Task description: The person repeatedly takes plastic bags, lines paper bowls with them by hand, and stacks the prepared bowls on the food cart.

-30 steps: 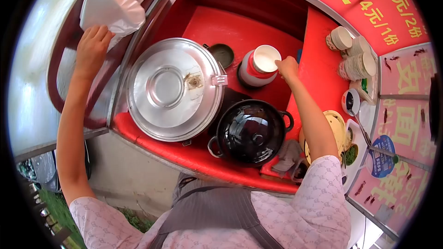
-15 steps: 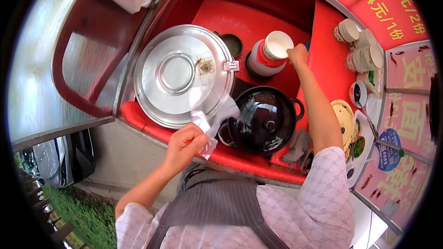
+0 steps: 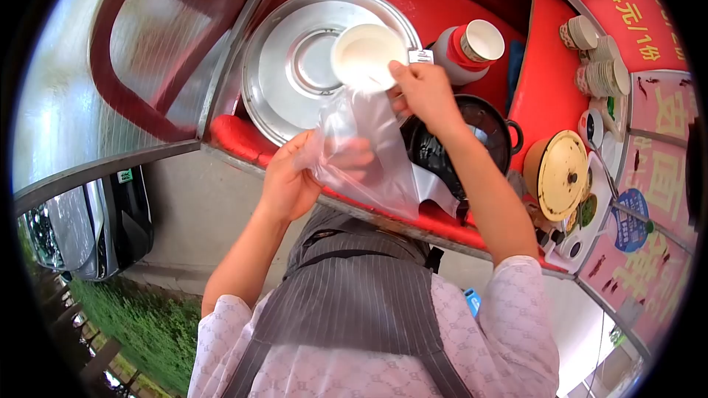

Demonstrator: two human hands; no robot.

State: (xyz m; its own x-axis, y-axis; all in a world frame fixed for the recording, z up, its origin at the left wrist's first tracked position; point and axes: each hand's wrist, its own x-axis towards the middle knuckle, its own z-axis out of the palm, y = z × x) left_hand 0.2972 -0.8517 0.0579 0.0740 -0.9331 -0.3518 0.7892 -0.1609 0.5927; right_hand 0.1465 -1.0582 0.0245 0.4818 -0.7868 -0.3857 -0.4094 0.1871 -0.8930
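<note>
My left hand [image 3: 289, 180] grips a clear plastic bag [image 3: 372, 151]; some of its fingers show through the film. My right hand [image 3: 426, 96] pinches the rim of a white paper cup [image 3: 367, 55], thumb on the rim. The cup's open top faces me, and its lower side is at the mouth of the bag; whether it is partly inside I cannot tell. Behind the cup lies a large round metal lid [image 3: 276, 55]. Below my right forearm sits a black lidded pot [image 3: 487, 129], partly covered by the arm and bag.
Another paper cup [image 3: 483, 39] rests on a white-and-red container [image 3: 451, 51]. Stacks of paper cups [image 3: 601, 77] stand at the right. Nearer are a yellow lidded pot [image 3: 564, 177], a ladle [image 3: 605, 166] and a bowl of chopped greens [image 3: 588, 211]. The red counter's padded edge [image 3: 236, 136] runs before me.
My right hand has brought a paper cup from the stack on the container leftward to the bag. My left hand has risen slightly, and the bag is spread wider. The view has shifted.
</note>
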